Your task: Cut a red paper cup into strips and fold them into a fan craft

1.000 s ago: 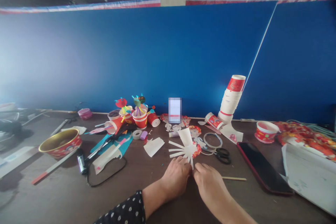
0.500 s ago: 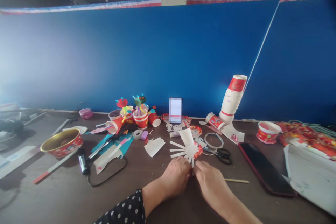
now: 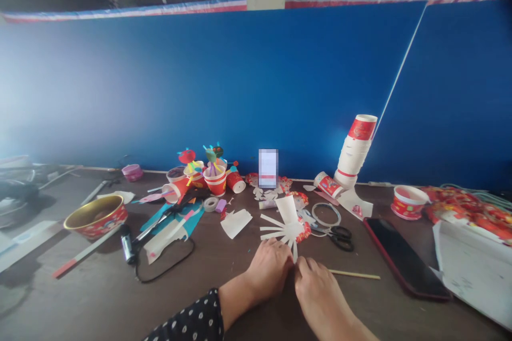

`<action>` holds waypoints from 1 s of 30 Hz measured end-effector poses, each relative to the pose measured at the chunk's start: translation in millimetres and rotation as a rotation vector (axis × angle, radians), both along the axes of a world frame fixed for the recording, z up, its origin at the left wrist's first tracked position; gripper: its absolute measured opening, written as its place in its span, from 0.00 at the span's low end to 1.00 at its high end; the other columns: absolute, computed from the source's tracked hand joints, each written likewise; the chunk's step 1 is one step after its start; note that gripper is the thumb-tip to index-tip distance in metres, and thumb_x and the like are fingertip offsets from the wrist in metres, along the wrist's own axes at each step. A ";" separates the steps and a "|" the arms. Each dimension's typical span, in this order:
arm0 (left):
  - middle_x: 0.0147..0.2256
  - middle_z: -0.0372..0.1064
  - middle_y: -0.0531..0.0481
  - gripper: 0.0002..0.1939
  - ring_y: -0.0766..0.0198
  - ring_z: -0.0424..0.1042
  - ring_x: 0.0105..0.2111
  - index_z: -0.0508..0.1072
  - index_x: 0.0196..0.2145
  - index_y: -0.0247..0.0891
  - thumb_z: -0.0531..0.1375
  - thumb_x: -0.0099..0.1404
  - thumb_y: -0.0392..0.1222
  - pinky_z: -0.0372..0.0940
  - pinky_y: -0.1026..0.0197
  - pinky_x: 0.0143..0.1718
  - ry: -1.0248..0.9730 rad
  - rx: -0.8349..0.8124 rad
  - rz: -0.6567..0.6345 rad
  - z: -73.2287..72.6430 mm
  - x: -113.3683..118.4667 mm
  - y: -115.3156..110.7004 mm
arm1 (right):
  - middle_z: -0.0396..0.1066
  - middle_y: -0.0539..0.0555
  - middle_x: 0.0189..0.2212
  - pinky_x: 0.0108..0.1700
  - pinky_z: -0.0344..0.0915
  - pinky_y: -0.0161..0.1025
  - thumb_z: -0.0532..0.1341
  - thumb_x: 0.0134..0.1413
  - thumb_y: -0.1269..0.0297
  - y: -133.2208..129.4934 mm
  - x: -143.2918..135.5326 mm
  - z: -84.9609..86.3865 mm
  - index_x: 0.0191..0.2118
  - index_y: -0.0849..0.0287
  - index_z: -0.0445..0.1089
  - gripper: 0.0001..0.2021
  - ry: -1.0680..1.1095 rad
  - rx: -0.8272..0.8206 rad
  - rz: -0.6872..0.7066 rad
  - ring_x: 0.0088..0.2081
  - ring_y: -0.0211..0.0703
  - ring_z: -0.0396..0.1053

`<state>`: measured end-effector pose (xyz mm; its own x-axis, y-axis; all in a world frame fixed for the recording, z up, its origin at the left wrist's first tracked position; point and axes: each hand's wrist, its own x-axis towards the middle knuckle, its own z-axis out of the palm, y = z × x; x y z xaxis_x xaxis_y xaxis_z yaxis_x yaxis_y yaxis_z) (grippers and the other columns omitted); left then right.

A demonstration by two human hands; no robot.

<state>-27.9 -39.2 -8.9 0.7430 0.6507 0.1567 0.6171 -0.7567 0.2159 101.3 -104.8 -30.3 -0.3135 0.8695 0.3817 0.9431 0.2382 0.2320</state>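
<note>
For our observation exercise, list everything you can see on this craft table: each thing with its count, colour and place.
cut paper cup: one, white strips fanned out, red outside, table centre, at both hands' fingertips
scissors: one, black handles, right of the cut cup
wooden stick: one, tan, right of the right hand
phone: one, black with red edge, right side
cup stack: one leaning stack, white and red, against the blue wall
decorated cups: several, red, back left of centre
bowl: one, gold inside, red outside, left
tape roll: one, clear, left of centre
small bowl: one, red and white, far right
left hand: grip on the cut cup's strips
right hand: beside it, fingertips on the same strips
</note>
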 end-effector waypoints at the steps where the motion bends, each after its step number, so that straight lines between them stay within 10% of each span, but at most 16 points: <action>1: 0.32 0.69 0.44 0.06 0.56 0.67 0.35 0.69 0.31 0.35 0.52 0.60 0.35 0.62 0.55 0.38 -0.001 0.001 -0.001 -0.4 0.1 0.7 | 0.70 0.57 0.28 0.31 0.63 0.41 0.55 0.43 0.86 0.0 0.2 -0.3 0.32 0.64 0.71 0.14 0.001 0.000 0.003 0.29 0.46 0.68; 30: 0.28 0.70 0.50 0.09 0.64 0.68 0.30 0.74 0.25 0.36 0.55 0.60 0.32 0.62 0.65 0.32 -0.151 0.054 -0.011 -6.9 1.4 5.5 | 0.70 0.55 0.30 0.32 0.60 0.40 0.52 0.49 0.85 6.8 6.8 13.9 0.31 0.62 0.72 0.15 0.071 -0.142 0.015 0.33 0.45 0.67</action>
<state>-26.5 -33.7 -15.8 0.7152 0.6304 0.3017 0.5723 -0.7761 0.2649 108.1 -98.0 -16.4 -0.3034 0.9118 0.2766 0.9520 0.2779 0.1281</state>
